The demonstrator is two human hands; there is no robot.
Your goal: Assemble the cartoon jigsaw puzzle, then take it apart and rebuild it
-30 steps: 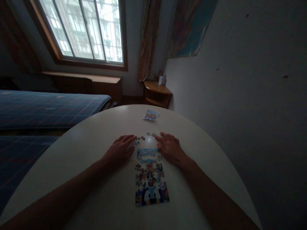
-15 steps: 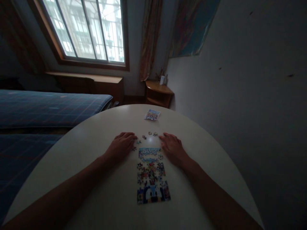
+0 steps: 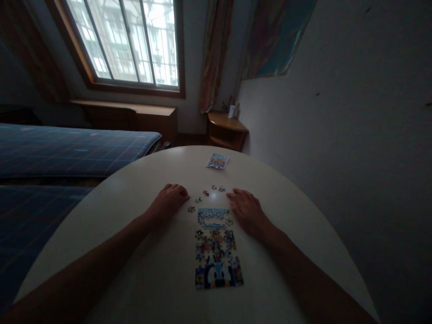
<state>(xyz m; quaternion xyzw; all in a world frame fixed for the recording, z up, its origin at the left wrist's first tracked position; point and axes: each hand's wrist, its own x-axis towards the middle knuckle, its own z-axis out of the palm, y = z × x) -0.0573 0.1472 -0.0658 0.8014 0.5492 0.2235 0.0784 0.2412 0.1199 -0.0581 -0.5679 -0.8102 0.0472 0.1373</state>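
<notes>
Head view: the nearly finished puzzle is flanked on the worktop by the left hand, curled among loose pieces, nothing visibly gripped, and the right hand, laid flat with fingers open, seemingly steadying its edge.

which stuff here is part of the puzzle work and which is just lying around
In use:
- jigsaw puzzle, partly built, between the hands
- loose pieces just beyond it
- left hand, fingers curled by a loose piece
- right hand, flat beside the puzzle
- table

Lying about:
- picture card at the far edge
- bed
- corner shelf
</notes>
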